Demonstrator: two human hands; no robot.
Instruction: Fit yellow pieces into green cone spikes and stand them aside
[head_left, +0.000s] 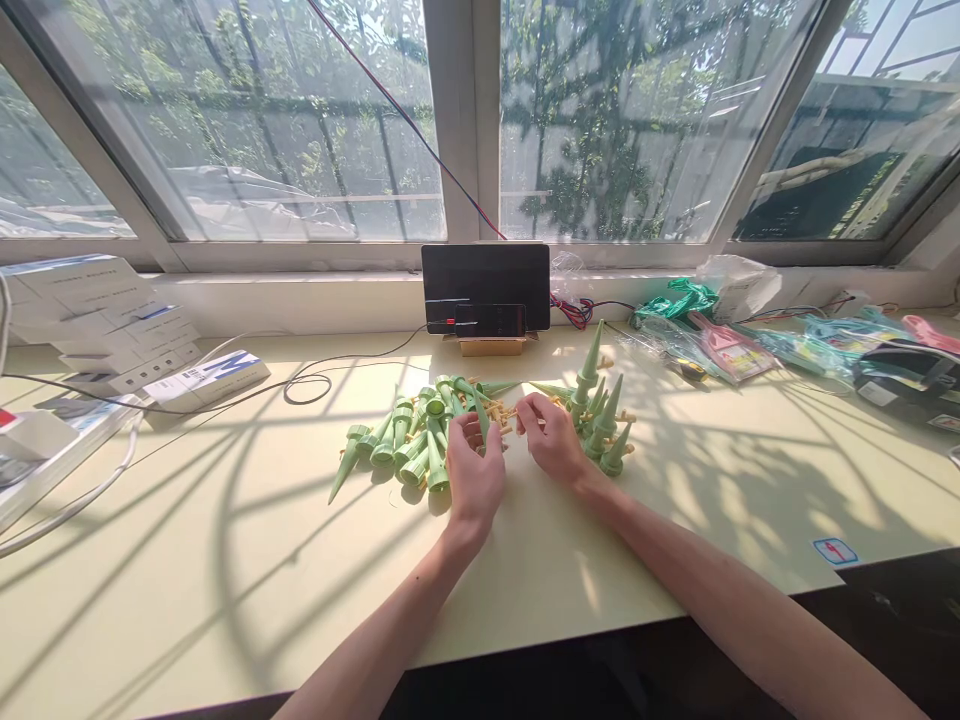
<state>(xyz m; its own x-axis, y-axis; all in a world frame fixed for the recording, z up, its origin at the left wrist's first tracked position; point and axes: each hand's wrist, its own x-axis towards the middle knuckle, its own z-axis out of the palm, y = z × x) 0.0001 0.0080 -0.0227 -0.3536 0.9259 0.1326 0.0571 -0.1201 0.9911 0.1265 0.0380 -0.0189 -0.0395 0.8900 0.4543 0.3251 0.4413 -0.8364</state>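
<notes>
My left hand (475,480) is closed around a green plastic watering spike (481,412), its tip pointing up between thumb and fingers. My right hand (553,440) pinches a small tan peg (511,413) just to the right of that spike. More green spikes (409,430) lie heaped to the left of my left hand, some with their round open ends facing me. Behind my hands is a small pile of tan pegs (496,408). Several green spikes (604,425) stand point-up beyond my right hand, with tan pegs sticking out of their sides.
A black tablet (486,280) and a phone (491,320) lean on a cardboard stand by the window. White boxes (112,310) are stacked at the left, near a cable (307,385). Plastic-wrapped packages (727,345) and a black case (911,375) lie at the right.
</notes>
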